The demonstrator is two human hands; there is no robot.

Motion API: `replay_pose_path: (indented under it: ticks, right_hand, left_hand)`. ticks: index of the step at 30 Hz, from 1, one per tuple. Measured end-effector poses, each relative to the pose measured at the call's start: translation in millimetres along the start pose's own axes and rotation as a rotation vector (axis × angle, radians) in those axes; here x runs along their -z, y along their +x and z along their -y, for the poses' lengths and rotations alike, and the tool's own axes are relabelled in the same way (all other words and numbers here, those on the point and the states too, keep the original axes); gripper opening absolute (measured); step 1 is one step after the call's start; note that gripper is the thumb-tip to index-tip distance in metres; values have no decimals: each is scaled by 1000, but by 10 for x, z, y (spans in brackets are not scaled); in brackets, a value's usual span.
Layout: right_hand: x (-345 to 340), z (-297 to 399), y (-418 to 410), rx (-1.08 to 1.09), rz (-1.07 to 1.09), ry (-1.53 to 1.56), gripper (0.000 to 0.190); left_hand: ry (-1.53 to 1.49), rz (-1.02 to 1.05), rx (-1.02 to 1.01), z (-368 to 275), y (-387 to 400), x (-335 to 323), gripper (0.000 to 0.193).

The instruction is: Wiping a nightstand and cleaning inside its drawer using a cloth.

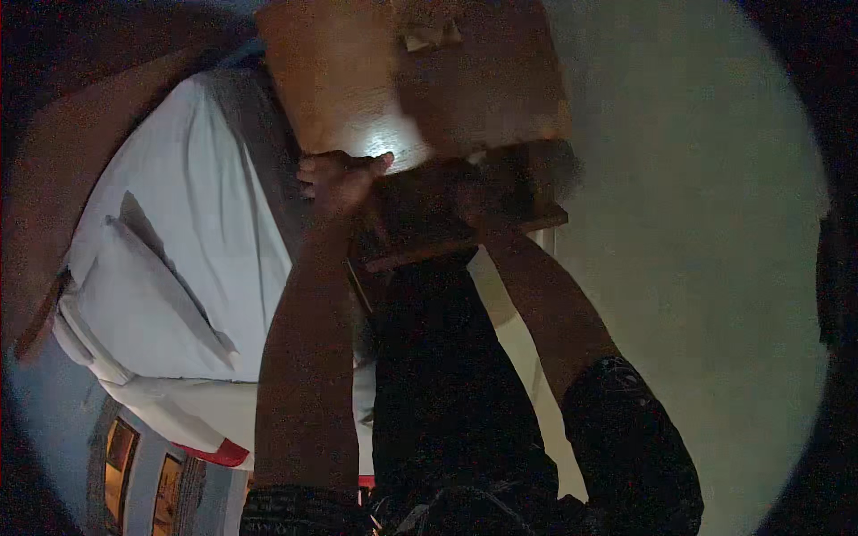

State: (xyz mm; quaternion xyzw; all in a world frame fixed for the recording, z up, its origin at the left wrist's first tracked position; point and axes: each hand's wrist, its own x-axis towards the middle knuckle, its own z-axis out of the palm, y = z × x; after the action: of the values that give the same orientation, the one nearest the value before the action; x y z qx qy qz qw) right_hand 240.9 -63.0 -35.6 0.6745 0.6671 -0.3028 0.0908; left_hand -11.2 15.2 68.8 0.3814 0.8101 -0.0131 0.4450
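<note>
A wooden cabinet point(328, 74) stands before me, with a dark drawer point(415, 201) pulled out towards my body. My left hand point(342, 181) is at the drawer's left side, by the front of the cabinet top. Its thumb points right and its fingers point left; whether it holds anything is unclear. Just beyond the thumb, a bright patch of light point(385, 137) falls on the wood. My right hand point(479, 197) reaches over the drawer front point(462, 241) into the drawer. Shadow hides its fingers and most of the drawer's contents.
On the left is a bed with a white sheet point(221, 174) and a fold or pillow point(154, 295) on it. A pale wall point(670, 201) runs along the right. A small pale object point(432, 37) lies on the cabinet's far part. Lit window-like panels point(120, 469) show at the lower left.
</note>
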Motion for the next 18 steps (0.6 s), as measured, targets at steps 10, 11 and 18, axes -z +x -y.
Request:
replay_pose_path:
  ticks: [10, 11, 18]
  right_hand:
    - [72, -356, 252, 58, 14, -34, 43]
    - [56, -409, 264, 55, 20, -52, 43]
    - [-178, -290, 370, 43, 39, -155, 41]
  left_hand:
    - [-19, 270, -218, 90, 49, 221, 128]
    - [-39, 277, -223, 77, 27, 226, 125]
    - [-252, 355, -345, 340, 190, 314, 135]
